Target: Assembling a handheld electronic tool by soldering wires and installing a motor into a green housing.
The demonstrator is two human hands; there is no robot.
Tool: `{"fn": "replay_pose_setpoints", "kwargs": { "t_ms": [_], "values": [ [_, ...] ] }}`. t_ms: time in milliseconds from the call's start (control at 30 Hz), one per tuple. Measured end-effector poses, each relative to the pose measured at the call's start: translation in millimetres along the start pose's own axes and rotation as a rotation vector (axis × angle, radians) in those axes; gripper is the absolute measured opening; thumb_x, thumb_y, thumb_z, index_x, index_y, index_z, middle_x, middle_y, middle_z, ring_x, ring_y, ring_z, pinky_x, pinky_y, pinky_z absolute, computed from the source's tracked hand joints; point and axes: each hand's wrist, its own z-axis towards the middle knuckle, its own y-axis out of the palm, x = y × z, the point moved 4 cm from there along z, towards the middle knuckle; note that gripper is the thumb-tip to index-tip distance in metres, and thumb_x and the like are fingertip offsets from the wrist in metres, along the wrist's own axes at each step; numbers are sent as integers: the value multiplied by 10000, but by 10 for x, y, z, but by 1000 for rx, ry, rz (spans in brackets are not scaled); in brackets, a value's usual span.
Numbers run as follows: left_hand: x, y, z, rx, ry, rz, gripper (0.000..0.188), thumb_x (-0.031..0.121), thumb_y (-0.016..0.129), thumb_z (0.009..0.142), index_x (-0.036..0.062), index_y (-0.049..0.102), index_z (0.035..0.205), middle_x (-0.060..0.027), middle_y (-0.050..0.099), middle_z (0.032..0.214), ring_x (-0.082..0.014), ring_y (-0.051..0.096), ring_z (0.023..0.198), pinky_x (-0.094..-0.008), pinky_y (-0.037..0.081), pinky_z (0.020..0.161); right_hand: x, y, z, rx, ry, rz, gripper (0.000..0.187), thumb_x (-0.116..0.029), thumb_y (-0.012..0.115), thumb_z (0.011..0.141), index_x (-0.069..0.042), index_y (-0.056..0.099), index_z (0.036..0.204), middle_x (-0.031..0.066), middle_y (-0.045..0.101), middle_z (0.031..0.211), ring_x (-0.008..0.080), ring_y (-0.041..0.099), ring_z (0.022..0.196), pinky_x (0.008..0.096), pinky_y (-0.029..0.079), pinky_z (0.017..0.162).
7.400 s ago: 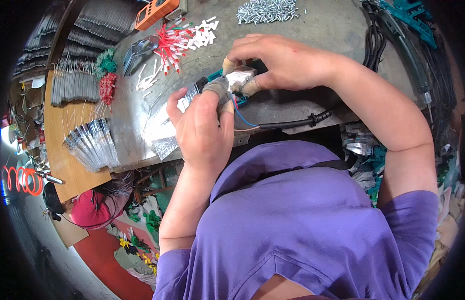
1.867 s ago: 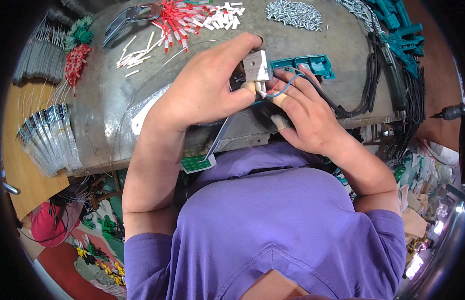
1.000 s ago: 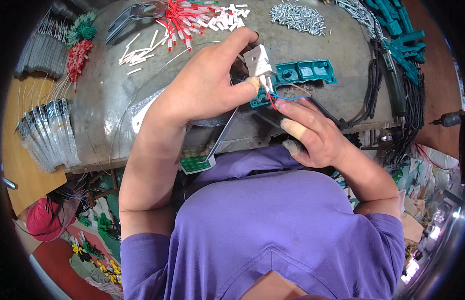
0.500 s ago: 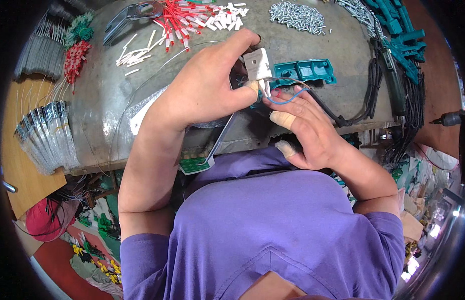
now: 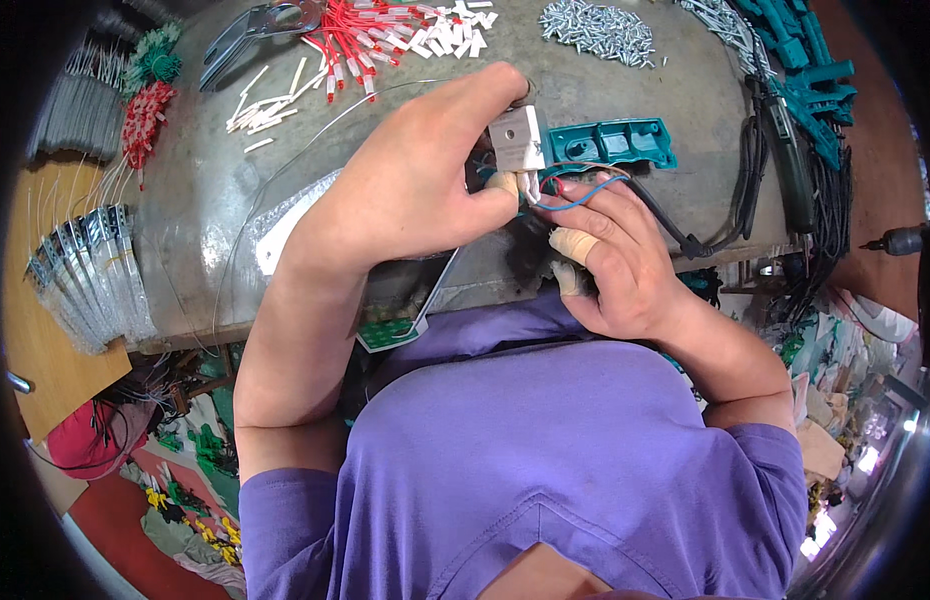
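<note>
My left hand [image 5: 425, 170] is closed round a white block [image 5: 518, 140] with a small hole in its face. White sleeved leads [image 5: 529, 186] come out of its lower end. Beside it, my right hand [image 5: 630, 265] has its fingers stretched out, with tape on the index finger and thumb tip. Its longer fingertips lie at a thin blue wire [image 5: 590, 198] and a red wire, close to the leads. These wires run from a black cord [image 5: 690, 243]. What lies under the fingertips is partly hidden. Just beyond sits a teal half-shell [image 5: 615, 143], hollow side up.
At the back are red-wired parts [image 5: 350, 40], white sleeves [image 5: 265, 110], metal pliers [image 5: 255, 35] and a heap of screws [image 5: 597, 33]. Teal shells [image 5: 810, 80] and black cords [image 5: 835, 215] fill the right edge. Flat metal strips [image 5: 90, 250] lie at left.
The white block has tilted slightly and sits a little lower in my left hand. My right thumb and index finger have shifted slightly; the wires have moved a little.
</note>
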Motion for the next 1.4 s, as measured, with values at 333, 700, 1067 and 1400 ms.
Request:
{"fn": "replay_pose_setpoints", "kwargs": {
  "t_ms": [333,700,1067,1400],
  "values": [
    [17,1,21,31,-7,-14,488,94,651,653,3,479,1101,-218,568,944,-423,567,856,-450,470,703,11,25,78,52,49,26,629,-18,753,525,-13,498,1100,194,589,1197,383,574,1081,526,444,972],
    [84,57,42,-97,-10,87,452,42,612,633,-5,477,1062,-184,498,923,-387,524,848,-423,456,754,-38,-280,6,29,57,22,423,-28,709,583,-10,603,992,161,650,1019,320,644,949,407,532,822],
    [120,54,34,-71,-76,78,454,7,656,622,-6,421,1010,-197,485,873,-422,536,812,-461,448,690,535,-241,321,-81,204,277,316,-43,626,769,-16,522,1065,132,587,955,318,564,915,408,456,795],
    [72,56,-8,-61,-187,121,622,-24,642,614,-12,413,1192,-179,534,897,-354,575,775,-388,476,703,532,-233,251,76,3,168,400,11,660,626,-21,546,1008,105,580,867,317,559,787,400,437,698]
  ]
}}
